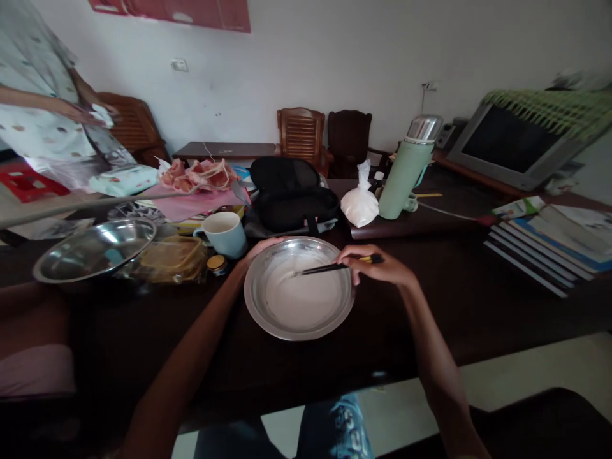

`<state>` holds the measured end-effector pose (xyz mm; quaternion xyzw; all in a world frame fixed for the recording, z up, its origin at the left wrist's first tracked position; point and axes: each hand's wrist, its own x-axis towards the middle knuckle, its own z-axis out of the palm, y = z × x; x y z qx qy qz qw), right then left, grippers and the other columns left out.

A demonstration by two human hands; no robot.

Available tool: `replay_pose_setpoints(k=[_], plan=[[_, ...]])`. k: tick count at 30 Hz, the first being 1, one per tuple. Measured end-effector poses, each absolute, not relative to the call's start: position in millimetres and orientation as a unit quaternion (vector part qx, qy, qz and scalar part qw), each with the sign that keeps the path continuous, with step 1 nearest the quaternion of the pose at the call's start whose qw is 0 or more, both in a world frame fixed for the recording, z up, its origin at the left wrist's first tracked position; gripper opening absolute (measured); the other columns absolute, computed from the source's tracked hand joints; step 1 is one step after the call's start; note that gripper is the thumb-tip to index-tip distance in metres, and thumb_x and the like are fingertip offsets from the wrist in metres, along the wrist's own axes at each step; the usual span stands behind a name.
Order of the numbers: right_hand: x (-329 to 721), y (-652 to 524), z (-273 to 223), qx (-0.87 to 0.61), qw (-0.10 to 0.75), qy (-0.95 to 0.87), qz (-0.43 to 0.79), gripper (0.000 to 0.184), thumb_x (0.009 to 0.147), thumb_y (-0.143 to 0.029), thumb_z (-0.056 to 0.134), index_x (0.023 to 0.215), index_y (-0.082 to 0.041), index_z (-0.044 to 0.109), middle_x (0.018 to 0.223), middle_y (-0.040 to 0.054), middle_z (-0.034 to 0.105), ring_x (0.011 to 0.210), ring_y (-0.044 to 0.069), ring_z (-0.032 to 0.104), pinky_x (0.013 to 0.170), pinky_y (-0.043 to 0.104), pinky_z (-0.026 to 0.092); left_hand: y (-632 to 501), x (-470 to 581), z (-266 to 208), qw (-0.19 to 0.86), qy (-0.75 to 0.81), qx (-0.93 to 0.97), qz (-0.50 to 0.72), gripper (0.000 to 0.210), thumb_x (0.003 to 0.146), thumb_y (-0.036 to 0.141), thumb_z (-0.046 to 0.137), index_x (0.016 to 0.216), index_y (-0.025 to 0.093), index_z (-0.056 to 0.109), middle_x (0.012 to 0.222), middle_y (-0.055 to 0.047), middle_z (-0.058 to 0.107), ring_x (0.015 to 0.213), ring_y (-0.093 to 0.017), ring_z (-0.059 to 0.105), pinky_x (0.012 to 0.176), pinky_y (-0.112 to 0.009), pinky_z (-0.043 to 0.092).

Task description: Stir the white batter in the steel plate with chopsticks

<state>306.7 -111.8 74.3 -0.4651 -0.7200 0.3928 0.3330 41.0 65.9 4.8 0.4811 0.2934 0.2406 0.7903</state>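
Note:
A wide metal bowl (254, 305) stands on the dark table in front of me, with a smooth whitish batter-like mixture (301, 299) inside. My right hand (370, 264) is closed round a pair of dark chopsticks (322, 269) at the bowl's right side. Their tips dip into the mixture near its middle. At the bowl's far left rim lies my left hand (261, 248), pressed against the outside; its fingers are mostly hidden behind the rim. Beyond the bowl, a tied plastic bag of white powder (360, 205) sits beside a green thermos (406, 175).
To the left are a pale mug (224, 234), a small jar (217, 264), plastic-wrapped yellow containers (173, 258) and another metal bowl (55, 273). A black open case (294, 207) lies behind. Stacked books (540, 255) are at right. A person (43, 115) stands back left; another sits near left.

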Motion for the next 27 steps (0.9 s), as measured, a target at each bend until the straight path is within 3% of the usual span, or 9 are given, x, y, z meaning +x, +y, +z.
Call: replay_pose_setpoints(k=[3,6,11,14,16,20,22,25,27], plan=[[314,-114,76,-0.493,0.333,-0.711,0.374,0.020,0.089,-0.032,0.054,0.090,-0.017,0.066,0.073,0.0006,0.067,0.042,0.004,0.050,0.047,0.020,0.041,65,41,5,0.794,0.299,0.471,0.242,0.036,0.084,0.028,0.055,0.114,0.010,0.065,0.079,-0.005,0.074,0.072,-0.020,0.066,0.072,-0.030,0.047],[310,-112,74,-0.435,0.276,-0.730,0.449,0.020,0.088,-0.033,0.055,0.089,-0.016,0.066,0.084,0.0037,0.069,0.045,0.005,0.054,0.049,0.021,0.044,67,41,4,0.794,0.316,0.464,0.231,0.034,0.086,0.026,0.053,0.113,0.010,0.066,0.075,-0.005,0.073,0.071,-0.020,0.065,0.072,-0.030,0.046],[310,-111,73,-0.485,0.343,-0.711,0.377,0.021,0.089,-0.034,0.052,0.092,-0.017,0.065,0.063,-0.0014,0.062,0.050,0.008,0.058,0.054,0.022,0.045,68,41,3,0.791,0.318,0.468,0.235,0.032,0.087,0.023,0.051,0.112,0.012,0.066,0.073,-0.003,0.073,0.076,-0.021,0.066,0.075,-0.031,0.045],[317,-115,76,-0.485,0.314,-0.712,0.400,0.022,0.088,-0.035,0.054,0.088,-0.016,0.066,0.069,0.0003,0.065,0.043,0.006,0.052,0.049,0.022,0.042,68,41,3,0.792,0.313,0.467,0.237,0.033,0.085,0.025,0.055,0.113,0.012,0.067,0.072,-0.003,0.073,0.074,-0.021,0.066,0.073,-0.031,0.046],[314,-114,77,-0.451,0.281,-0.719,0.449,0.024,0.088,-0.036,0.054,0.085,-0.016,0.065,0.075,0.0029,0.068,0.047,0.008,0.056,0.051,0.023,0.044,69,42,2,0.792,0.316,0.466,0.236,0.033,0.083,0.025,0.057,0.113,0.014,0.067,0.071,-0.003,0.073,0.070,-0.020,0.065,0.072,-0.031,0.046],[310,-111,75,-0.484,0.333,-0.707,0.393,0.026,0.089,-0.037,0.051,0.093,-0.016,0.065,0.059,-0.0003,0.064,0.055,0.012,0.061,0.058,0.025,0.046,72,41,-1,0.792,0.323,0.462,0.236,0.036,0.084,0.026,0.056,0.116,0.015,0.065,0.075,-0.003,0.073,0.072,-0.021,0.066,0.073,-0.031,0.047],[317,-114,77,-0.516,0.349,-0.694,0.361,0.024,0.088,-0.037,0.053,0.091,-0.017,0.066,0.065,0.0007,0.066,0.049,0.010,0.056,0.054,0.025,0.044,73,41,-2,0.791,0.332,0.458,0.232,0.036,0.085,0.026,0.055,0.117,0.013,0.065,0.075,-0.004,0.073,0.071,-0.021,0.065,0.073,-0.031,0.046],[319,-118,79,-0.504,0.308,-0.698,0.405,0.023,0.086,-0.037,0.056,0.085,-0.017,0.066,0.083,0.0043,0.070,0.042,0.006,0.051,0.048,0.024,0.041,74,40,-4,0.792,0.337,0.455,0.226,0.034,0.087,0.023,0.049,0.115,0.010,0.065,0.071,-0.004,0.073,0.064,-0.019,0.063,0.069,-0.030,0.045],[310,-115,76,-0.458,0.276,-0.716,0.449,0.024,0.087,-0.037,0.055,0.086,-0.016,0.066,0.078,0.0035,0.069,0.045,0.008,0.056,0.049,0.023,0.042,73,40,-3,0.796,0.331,0.454,0.225,0.033,0.088,0.022,0.047,0.114,0.011,0.065,0.068,-0.003,0.072,0.060,-0.017,0.062,0.067,-0.029,0.045]])
